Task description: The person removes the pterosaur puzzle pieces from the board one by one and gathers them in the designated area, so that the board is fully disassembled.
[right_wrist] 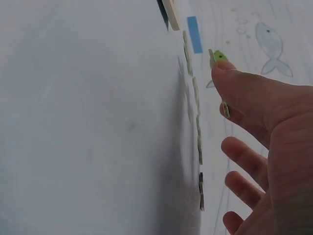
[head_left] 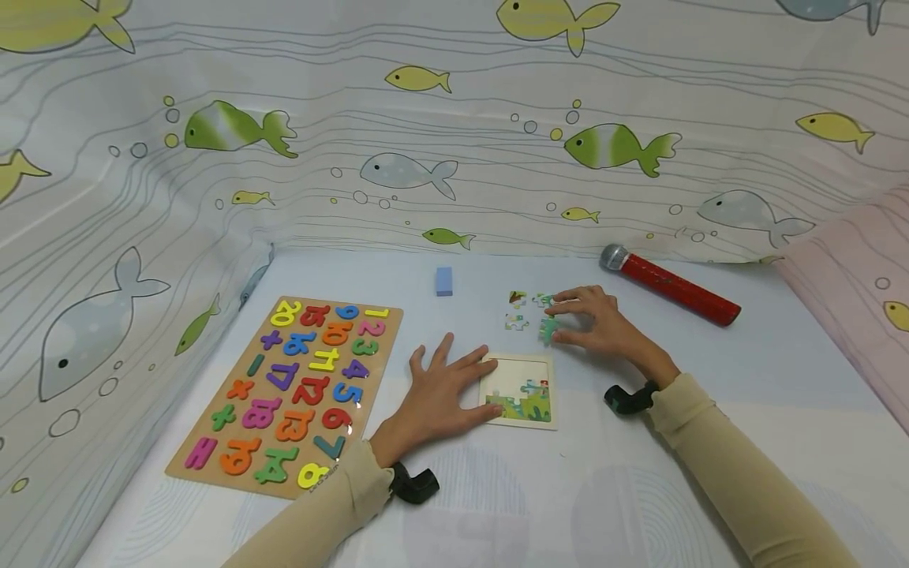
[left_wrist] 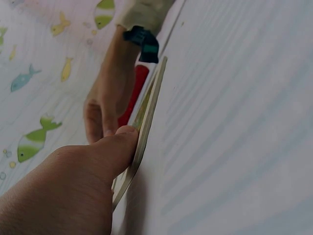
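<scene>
Our right hand (head_left: 596, 322) has a narrow grip: thumb and forefinger appear to pinch a green puzzle piece (head_left: 548, 330), just beside the loose pieces (head_left: 517, 322) on the tabletop (head_left: 497, 505). Our left hand (head_left: 439, 394) is spread wide, pinching nothing, thumb and a fingertip at the left side of the puzzle tray (head_left: 513, 371). Fitted pieces (head_left: 521, 407) line its near side and climb the right; the rest is unfilled. To seat the piece well, we should turn it until tabs and picture agree (its green should be a clue), lower it flat and press lightly, steadying the tray.
</scene>
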A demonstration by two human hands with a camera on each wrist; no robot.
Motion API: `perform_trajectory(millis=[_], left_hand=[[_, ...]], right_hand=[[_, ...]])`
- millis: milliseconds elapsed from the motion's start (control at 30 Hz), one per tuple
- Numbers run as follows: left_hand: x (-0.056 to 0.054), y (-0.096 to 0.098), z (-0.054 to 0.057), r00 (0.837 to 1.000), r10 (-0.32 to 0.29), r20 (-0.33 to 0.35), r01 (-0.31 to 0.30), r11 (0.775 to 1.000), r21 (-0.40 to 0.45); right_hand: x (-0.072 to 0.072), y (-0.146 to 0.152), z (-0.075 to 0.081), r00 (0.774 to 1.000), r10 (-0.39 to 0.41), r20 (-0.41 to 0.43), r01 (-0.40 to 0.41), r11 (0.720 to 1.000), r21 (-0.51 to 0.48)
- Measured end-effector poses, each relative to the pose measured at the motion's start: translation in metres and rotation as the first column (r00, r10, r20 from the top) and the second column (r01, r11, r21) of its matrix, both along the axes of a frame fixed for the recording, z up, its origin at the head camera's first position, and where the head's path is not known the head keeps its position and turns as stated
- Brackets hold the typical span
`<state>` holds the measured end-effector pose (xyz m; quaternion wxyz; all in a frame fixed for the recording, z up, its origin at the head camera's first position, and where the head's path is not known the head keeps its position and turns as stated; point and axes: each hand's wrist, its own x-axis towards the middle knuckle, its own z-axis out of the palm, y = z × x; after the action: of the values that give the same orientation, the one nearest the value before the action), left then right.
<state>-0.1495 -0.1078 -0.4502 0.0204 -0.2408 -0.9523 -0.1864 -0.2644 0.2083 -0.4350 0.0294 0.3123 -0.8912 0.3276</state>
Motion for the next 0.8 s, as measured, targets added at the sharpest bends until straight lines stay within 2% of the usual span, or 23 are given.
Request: perform_trajectory(millis=[433,800], left_hand=[[0.0,0.0,0.001,1.0,-0.001,0.005,0.001,1.0,0.008],[0.0,-0.001,-0.002,1.0,-0.001,0.001,0.001,1.0,0.002]], right_hand=[[-0.01,0.0,0.002,0.996,0.016,0.089,-0.014,1.0,-0.02],[-0.018,0.0,0.002,0.99,0.019,0.139,-0.023,0.999,0.028]])
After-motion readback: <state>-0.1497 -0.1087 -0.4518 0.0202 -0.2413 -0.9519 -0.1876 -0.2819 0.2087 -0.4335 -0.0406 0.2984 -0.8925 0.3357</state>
